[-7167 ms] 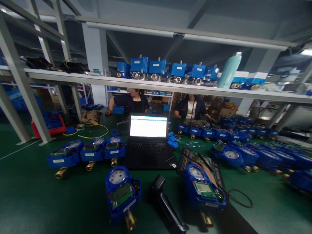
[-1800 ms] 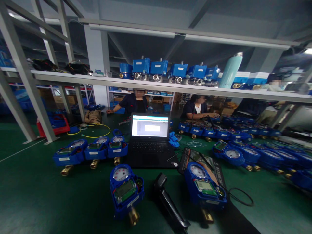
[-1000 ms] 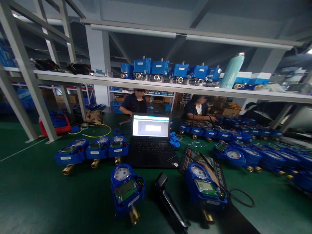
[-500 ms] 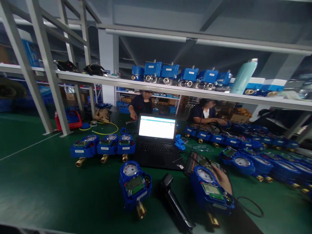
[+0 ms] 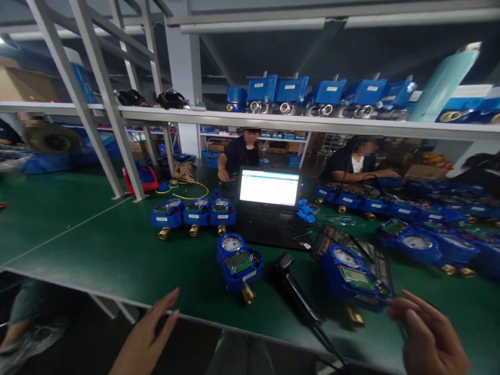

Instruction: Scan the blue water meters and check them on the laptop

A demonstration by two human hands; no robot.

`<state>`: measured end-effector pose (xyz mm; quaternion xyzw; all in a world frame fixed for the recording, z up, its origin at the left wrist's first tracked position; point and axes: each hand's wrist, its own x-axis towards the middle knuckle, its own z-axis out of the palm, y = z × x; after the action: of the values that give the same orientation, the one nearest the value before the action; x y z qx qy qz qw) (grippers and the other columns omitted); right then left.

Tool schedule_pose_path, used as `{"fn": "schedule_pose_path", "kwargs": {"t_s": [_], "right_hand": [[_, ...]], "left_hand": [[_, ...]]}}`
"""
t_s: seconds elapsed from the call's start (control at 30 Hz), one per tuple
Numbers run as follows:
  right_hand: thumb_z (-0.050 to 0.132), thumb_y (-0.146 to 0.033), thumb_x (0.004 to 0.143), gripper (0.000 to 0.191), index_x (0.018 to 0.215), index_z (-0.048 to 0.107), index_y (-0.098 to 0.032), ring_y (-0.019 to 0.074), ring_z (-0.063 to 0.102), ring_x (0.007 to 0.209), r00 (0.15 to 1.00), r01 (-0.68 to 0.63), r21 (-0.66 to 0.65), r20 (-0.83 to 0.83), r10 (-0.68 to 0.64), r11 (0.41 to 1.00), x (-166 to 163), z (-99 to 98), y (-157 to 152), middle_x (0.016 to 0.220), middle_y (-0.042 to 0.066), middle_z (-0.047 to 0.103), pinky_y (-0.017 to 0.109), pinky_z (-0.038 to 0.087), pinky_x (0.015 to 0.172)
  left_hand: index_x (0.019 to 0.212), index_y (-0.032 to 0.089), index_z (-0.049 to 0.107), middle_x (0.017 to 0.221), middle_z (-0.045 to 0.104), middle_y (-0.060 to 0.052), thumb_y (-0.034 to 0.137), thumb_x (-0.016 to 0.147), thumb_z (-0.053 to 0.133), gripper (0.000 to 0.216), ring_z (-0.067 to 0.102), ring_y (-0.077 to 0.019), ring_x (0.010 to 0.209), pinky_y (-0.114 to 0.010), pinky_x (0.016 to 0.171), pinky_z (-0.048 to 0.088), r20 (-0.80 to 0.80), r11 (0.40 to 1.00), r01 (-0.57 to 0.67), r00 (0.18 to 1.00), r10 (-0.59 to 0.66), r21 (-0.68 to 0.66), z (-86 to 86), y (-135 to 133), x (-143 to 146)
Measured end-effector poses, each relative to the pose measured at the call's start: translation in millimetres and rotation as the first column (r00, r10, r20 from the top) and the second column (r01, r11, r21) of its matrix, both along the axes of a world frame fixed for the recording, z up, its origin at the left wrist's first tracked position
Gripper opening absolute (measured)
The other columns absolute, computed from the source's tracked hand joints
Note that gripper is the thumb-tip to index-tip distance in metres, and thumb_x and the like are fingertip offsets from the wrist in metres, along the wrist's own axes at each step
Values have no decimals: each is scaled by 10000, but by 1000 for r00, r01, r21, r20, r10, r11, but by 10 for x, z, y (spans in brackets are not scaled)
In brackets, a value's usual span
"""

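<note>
My left hand (image 5: 150,333) hovers at the table's front edge with thumb and fingers apart, holding nothing. On the right, my right hand (image 5: 433,333) is beside a blue water meter (image 5: 357,278) with a round dial, a green circuit board and a brass fitting. Its fingers are loosely bent and apart; whether a fingertip touches the meter's corner I cannot tell. A black handheld barcode scanner (image 5: 299,297) lies between that meter and a second blue water meter (image 5: 239,263), which sits nearer my left hand. Behind them stands an open laptop (image 5: 269,226) with a lit screen.
Three blue meters (image 5: 196,212) stand left of the laptop; rows of more meters (image 5: 417,245) fill the right. A shelf (image 5: 312,121) crosses above, bearing blue units and a teal bottle (image 5: 443,83). Co-workers (image 5: 240,151) sit across the green table (image 5: 113,239).
My right hand has moved from behind the right-hand meter to its near right side. My left hand has come into view at the front edge. The view has shifted slightly left and down.
</note>
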<state>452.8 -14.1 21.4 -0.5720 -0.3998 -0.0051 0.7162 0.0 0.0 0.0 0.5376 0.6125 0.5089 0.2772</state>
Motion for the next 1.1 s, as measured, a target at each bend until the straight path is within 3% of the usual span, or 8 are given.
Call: {"fn": "schedule_pose_path", "kwargs": {"t_s": [0.07,0.13,0.23,0.3,0.53,0.73,0.93,1.1], "right_hand": [[650,-511,756,354,952,671,-217,192,560,617,993,-104,-63,52,107,993,-249,-112,-98,766,54,636,346,452,588],[628,-510,775,349,934,679,-204,206,604,710,978,-187,-150,64,198,971,-485,-251,-161,811,59,663,317,469,630],[573,-495,826,314,873,697,-210,216,640,816,945,-306,-227,51,325,925,-827,-415,-184,887,60,698,285,486,685],[558,-490,842,312,860,707,-216,185,634,698,905,-401,-249,42,424,881,-1020,-473,-154,803,40,697,258,474,602],[544,-482,854,337,816,717,-195,130,542,488,785,-555,-339,87,613,760,-1287,-551,102,616,12,635,214,422,466],[539,-502,848,359,815,714,-191,128,514,446,695,-599,-468,99,712,649,-1211,-674,277,538,-4,572,197,407,417],[565,-512,821,349,800,719,-199,158,599,520,702,-617,-459,45,710,639,-1131,-744,309,579,11,613,191,490,494],[549,-521,832,367,823,711,-191,165,637,607,685,-633,-473,28,728,613,-1131,-761,318,677,30,665,183,497,540]], "left_hand": [[1112,224,613,1318,534,-110,541,722,705,511,464,-280,1261,-387,1073,366,211,998,55,976,-51,-13,158,85,330],[1202,209,546,1409,457,-91,389,710,746,561,369,-238,1343,-304,1104,313,533,998,60,846,-32,-35,320,239,708],[1335,207,418,1464,390,-92,310,800,674,602,342,-220,1361,-307,1106,311,633,991,54,773,34,-119,450,481,1142],[1383,184,348,1456,387,-133,310,821,667,658,379,-257,1334,-360,1093,342,668,982,69,741,67,-174,438,587,1289],[1397,221,248,1413,424,-128,287,840,672,703,489,-244,1235,-353,1019,422,745,970,93,658,110,-225,199,640,1353],[1299,143,381,1251,572,-166,337,865,640,541,606,-259,1064,-354,849,519,825,950,220,562,62,-221,167,595,1369],[1298,149,397,1184,623,-142,333,886,621,504,638,-217,959,-271,681,502,811,949,158,568,138,-273,184,556,1392],[1299,127,413,1155,639,-146,308,888,622,495,639,-222,973,-282,727,506,826,951,159,547,139,-266,163,568,1387]]}}
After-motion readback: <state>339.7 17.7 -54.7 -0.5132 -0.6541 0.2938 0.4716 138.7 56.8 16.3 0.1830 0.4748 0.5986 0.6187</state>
